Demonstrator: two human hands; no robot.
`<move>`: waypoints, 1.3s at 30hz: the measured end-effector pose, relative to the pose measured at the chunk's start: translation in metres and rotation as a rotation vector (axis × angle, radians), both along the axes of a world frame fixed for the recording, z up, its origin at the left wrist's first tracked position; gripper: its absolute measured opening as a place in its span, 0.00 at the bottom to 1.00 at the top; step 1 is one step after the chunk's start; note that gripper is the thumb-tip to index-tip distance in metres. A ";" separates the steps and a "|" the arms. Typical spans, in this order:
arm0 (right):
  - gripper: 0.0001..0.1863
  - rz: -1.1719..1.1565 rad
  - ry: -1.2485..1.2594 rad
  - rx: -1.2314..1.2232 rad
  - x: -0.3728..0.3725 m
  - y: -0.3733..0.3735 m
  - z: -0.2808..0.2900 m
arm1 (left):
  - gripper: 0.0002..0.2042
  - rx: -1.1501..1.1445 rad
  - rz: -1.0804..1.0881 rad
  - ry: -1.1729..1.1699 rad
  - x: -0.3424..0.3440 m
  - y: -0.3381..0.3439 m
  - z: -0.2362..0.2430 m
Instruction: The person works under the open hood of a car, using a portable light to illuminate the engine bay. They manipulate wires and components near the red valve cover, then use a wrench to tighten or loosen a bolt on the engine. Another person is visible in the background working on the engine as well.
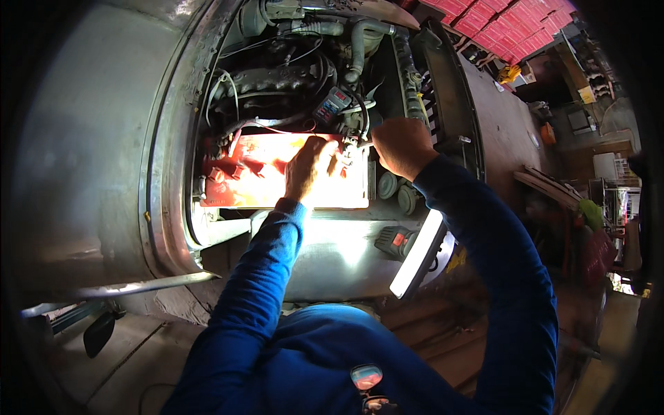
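A red battery with caps sits brightly lit in an open engine bay. My left hand is over its right half, fingers curled beside the terminal clamp; what they hold is washed out by glare. My right hand is closed on what looks like a metal tool reaching to that clamp. A small dark electronic device with a screen lies just behind, among hoses and cables.
A lit work lamp and a dark power tool sit on the near metal body. A large metal panel fills the left. Stacked red boxes and wooden boards are at the right.
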State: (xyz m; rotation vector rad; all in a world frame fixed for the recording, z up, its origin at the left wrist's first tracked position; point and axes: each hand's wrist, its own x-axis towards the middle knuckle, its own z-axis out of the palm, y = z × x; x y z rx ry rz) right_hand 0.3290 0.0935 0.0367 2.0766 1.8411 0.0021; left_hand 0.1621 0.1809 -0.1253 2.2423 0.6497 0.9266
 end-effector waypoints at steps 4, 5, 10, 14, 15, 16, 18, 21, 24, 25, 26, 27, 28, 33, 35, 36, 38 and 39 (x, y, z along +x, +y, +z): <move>0.04 -0.053 -0.027 -0.011 -0.005 0.009 0.001 | 0.13 0.048 0.074 0.272 0.053 0.048 0.013; 0.04 -0.080 -0.027 0.005 -0.007 0.011 0.000 | 0.15 0.065 0.018 0.391 0.071 0.060 0.012; 0.04 -0.238 -0.031 0.060 -0.016 0.017 -0.006 | 0.27 -0.041 -0.317 0.620 0.124 0.080 -0.011; 0.03 -0.239 -0.056 0.112 -0.021 0.019 -0.009 | 0.27 -0.166 -0.474 0.651 0.123 0.087 -0.023; 0.03 -0.247 -0.075 0.112 -0.021 0.020 -0.010 | 0.26 -0.071 -0.507 0.668 0.122 0.089 -0.023; 0.03 -0.258 -0.082 0.128 -0.023 0.019 -0.012 | 0.26 0.024 -0.539 0.684 0.121 0.089 -0.022; 0.03 -0.291 -0.091 0.161 -0.027 0.016 -0.017 | 0.24 -0.103 -0.532 0.733 0.121 0.087 -0.017; 0.06 -0.289 -0.128 0.250 -0.035 0.009 -0.031 | 0.26 -0.363 -0.510 0.681 0.119 0.085 -0.006; 0.05 -0.314 -0.270 0.264 -0.061 -0.006 -0.054 | 0.24 -0.348 -0.502 0.628 0.115 0.083 0.001; 0.05 -0.333 -0.337 0.292 -0.074 -0.014 -0.064 | 0.27 -0.420 -0.557 0.650 0.114 0.084 0.003; 0.05 -0.311 -0.403 0.329 -0.086 -0.022 -0.073 | 0.28 -0.441 -0.538 0.655 0.114 0.083 0.003; 0.06 -0.330 -0.463 0.315 -0.094 -0.026 -0.080 | 0.29 -0.450 -0.508 0.666 0.114 0.084 0.002; 0.07 -0.369 -0.509 0.280 -0.104 -0.028 -0.087 | 0.30 -0.469 -0.539 0.629 0.116 0.085 0.001; 0.05 -0.334 -0.314 0.347 -0.081 -0.033 -0.060 | 0.29 -0.416 -0.499 0.624 0.124 0.086 -0.016; 0.06 -0.273 -0.059 0.324 -0.051 -0.027 -0.034 | 0.29 -0.419 -0.509 0.628 0.127 0.087 -0.020; 0.06 -0.309 -0.041 0.261 -0.038 -0.017 -0.026 | 0.28 -0.368 -0.483 0.629 0.127 0.087 -0.020; 0.06 -0.268 -0.012 0.187 -0.014 0.005 -0.014 | 0.26 -0.353 -0.483 0.643 0.128 0.087 -0.018; 0.06 -0.238 0.008 0.120 -0.003 0.014 -0.010 | 0.25 -0.379 -0.483 0.646 0.128 0.087 -0.016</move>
